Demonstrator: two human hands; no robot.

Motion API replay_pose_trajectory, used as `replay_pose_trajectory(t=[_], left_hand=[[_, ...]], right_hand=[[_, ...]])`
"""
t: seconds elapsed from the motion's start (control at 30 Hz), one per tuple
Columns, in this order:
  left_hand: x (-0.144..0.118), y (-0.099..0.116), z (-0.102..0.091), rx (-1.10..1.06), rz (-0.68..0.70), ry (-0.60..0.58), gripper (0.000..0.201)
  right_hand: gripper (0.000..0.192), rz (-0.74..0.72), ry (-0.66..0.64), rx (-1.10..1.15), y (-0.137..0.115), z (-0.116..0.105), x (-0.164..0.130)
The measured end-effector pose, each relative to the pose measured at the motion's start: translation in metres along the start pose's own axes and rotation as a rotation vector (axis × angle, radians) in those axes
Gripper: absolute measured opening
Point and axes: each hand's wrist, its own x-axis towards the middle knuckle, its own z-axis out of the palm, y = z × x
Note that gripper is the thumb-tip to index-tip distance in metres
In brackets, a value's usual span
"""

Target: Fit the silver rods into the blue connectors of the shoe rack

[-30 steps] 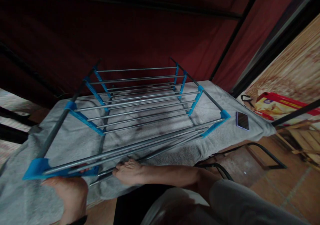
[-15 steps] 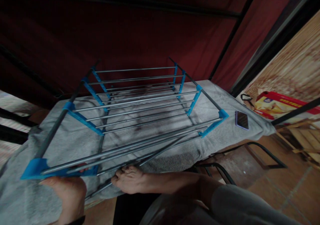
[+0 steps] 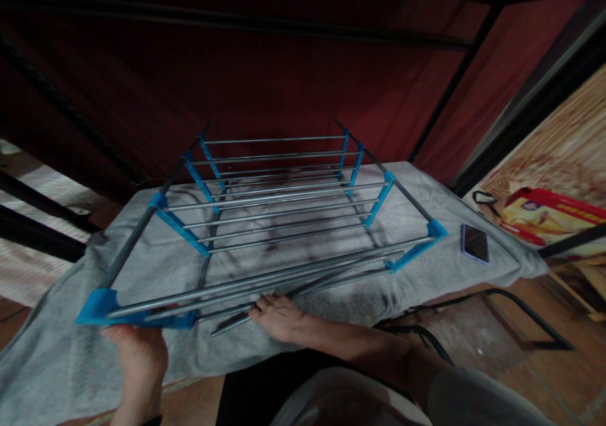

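A metal rack (image 3: pixel 284 215) of grey tubes and blue plastic brackets lies across a grey blanket (image 3: pixel 265 344). My left hand (image 3: pixel 142 353) grips the blue bracket (image 3: pixel 101 306) at the rack's near left corner, its fingers partly hidden behind the plastic. My right hand (image 3: pixel 279 315) is closed round a loose grey metal rod (image 3: pixel 231 325) at the rack's near side. This rod slants across the near bars, its left end sticking out past my hand. At the near right corner sits another blue bracket (image 3: pixel 416 246), with neither hand on it.
On the blanket's right side lies a phone (image 3: pixel 475 243). A red and yellow box (image 3: pixel 553 218) stands beyond it. Dark metal posts (image 3: pixel 454 94) and a dark red curtain (image 3: pixel 274 79) close off the back. A black metal frame (image 3: pixel 525 315) stands low at the right.
My right hand has carried the loose rod rightward along the rack's near side, its far end now closer to the right corner bracket. My left hand keeps its grip. The view has shifted slightly.
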Motion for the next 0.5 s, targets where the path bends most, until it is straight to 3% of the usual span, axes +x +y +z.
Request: replay_pose_trajectory(t=[0.13,0.27,0.4,0.5], left_hand=[[0.002,0.000,-0.001,-0.038,-0.004,-0.004,0.093],[0.000,-0.003,-0.003,0.006,0.032,-0.013,0.078],[0.005,-0.017,-0.011,-0.059,-0.008,-0.002,0.078],[0.008,-0.028,-0.016,-0.150,-0.022,0.041,0.077]], right_hand=[[0.026,0.065,0.018,0.018,0.017,-0.013,-0.002],[0.034,0.187,0.035,0.035,0.035,-0.015,-0.001],[0.039,0.303,0.088,0.053,0.045,-0.011,-0.007],[0.043,0.294,0.078,0.049,0.043,-0.011,-0.016]])
